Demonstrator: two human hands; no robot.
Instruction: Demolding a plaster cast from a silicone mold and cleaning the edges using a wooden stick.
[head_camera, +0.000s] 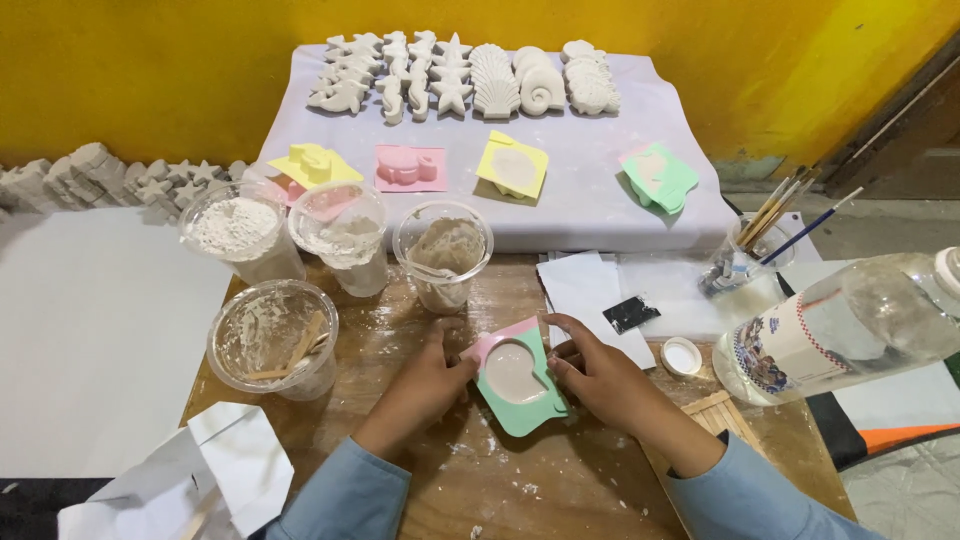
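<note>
Hands, two, bare, blue-sleeved. Left hand (425, 385) closed lightly on the left edge of the green mould (520, 378), fingers curled under its pink-backed corner. Right hand (598, 375) pinching the same mould at its right edge, thumb and fingertips on the rim.

Green mould: thin plastic tray, shell-shaped hollow filled level with wet grey-white plaster. Lies on the wooden table (560, 480), near its front middle, between the two hands. Judged light but top-heavy with liquid; the plastic looks flexible, so it would bow and spill if lifted by one corner. Best taken at opposite rims, kept flat; the rim may be slick with slurry.

Relative to the green mould:
- Behind it, three clear cups: powder cup (240, 232), slurry cup (343, 236), smeared cup (443, 254).
- Left of it, mixing cup (272, 337) with a wooden stick inside.
- Right of it, white bottle cap (682, 356) and a clear plastic bottle (850, 325) lying on its side.
- Behind and right, jar of paintbrushes (745, 262).
- Far behind, on a white cloth (600, 200), four further moulds, yellow, pink, yellow, green, and beyond them rows of plaster casts (465, 72): starfish, seahorses, shells.
</note>
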